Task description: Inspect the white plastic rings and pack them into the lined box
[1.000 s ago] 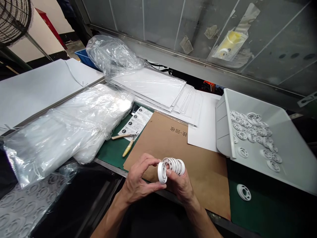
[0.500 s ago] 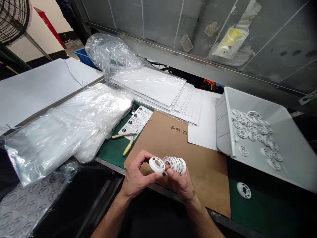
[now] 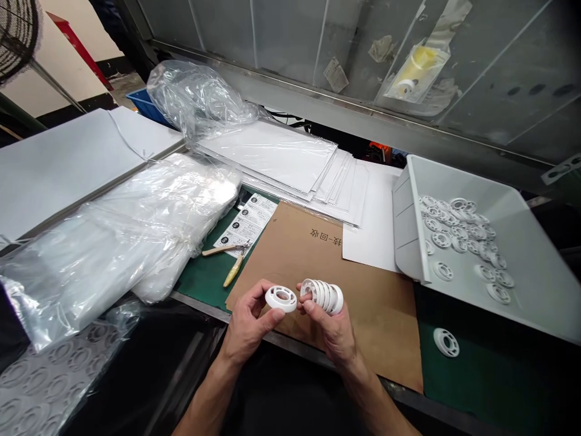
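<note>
Between the fingers and thumb of my left hand point(image 3: 249, 324) is one white slotted plastic ring point(image 3: 281, 299), its face tilted up toward me. My right hand point(image 3: 334, 330) grips a row of several like rings point(image 3: 321, 295), stacked face to face on their sides. A small gap parts the single ring from the row. Both hands are above the near edge of a brown cardboard sheet point(image 3: 372, 321). Another white ring point(image 3: 446, 343) lies on the green table surface to the right.
A grey bin point(image 3: 472, 315) with several white rings stands at the right. Nippers point(image 3: 233, 270) lie by a printed label sheet point(image 3: 245, 225). Plastic bags point(image 3: 136, 212) cover the left side, and bagged white sheets point(image 3: 272, 151) are stacked at the back. Rings packed in plastic point(image 3: 54, 387) are at lower left.
My left hand has drawn its ring slightly left, away from the row, and tipped it flatter. The row in my right hand has turned a little. The whole view has shifted slightly.
</note>
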`<state>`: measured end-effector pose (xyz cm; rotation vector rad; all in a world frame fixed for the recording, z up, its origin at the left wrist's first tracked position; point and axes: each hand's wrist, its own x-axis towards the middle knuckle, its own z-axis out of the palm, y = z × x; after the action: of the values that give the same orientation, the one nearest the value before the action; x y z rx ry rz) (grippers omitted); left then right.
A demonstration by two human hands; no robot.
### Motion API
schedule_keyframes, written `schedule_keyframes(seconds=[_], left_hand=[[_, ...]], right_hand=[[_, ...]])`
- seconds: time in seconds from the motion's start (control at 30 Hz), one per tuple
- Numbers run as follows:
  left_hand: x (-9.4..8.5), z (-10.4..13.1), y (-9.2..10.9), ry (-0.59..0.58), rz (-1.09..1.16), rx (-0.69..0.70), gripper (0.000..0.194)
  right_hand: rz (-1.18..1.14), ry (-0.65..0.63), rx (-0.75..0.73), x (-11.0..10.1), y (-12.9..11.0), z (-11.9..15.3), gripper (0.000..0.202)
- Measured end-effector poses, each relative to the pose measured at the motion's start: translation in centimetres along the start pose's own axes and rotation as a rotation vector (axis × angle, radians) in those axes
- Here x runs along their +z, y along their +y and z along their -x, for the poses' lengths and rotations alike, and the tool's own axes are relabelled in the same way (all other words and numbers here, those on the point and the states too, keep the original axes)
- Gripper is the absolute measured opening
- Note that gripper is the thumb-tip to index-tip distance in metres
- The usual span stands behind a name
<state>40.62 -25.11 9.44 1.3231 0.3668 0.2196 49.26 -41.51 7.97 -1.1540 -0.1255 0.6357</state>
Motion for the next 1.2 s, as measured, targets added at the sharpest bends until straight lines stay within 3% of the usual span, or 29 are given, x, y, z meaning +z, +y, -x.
schedule_keyframes(seconds=[0.2,0.4,0.47,0.67,0.77,1.0,1.2], left_hand=[[0.1,0.1,0.4,0.023,0.051,-0.012,0.053],[-0.3,0.2,-0.1,-0.058,0.027,0.018,0.046],[-0.6,0.3,-0.1,-0.080,-0.058,0.099,0.046],[-1.0,0.4,0.1,-0.042,-0.520,0.518,0.053],[-1.0,0.3,0.0,-0.043,-0.598,0.607,0.053],[-0.9,0.5,-0.1,-0.024,-0.621,0.639,0.054],[-1.0,0.5,0.1,-0.006,-0.638,0.475,0.054]], right_hand=[[0.046,-0.140,0.045,0.7,-0.7,0.2,0.023],[0.033,-0.122,0.029,0.7,-0.9,0.1,0.026],[0.015,-0.119,0.014,0.5,-0.8,0.0,0.024],[0.014,-0.114,-0.052,0.0,-0.6,-0.1,0.018],[0.042,-0.116,-0.063,0.0,-0.6,-0.1,0.016],[0.052,-0.125,-0.065,0.2,-0.9,0.1,0.015],[0.027,-0.149,-0.086,0.7,-1.2,0.2,0.014]])
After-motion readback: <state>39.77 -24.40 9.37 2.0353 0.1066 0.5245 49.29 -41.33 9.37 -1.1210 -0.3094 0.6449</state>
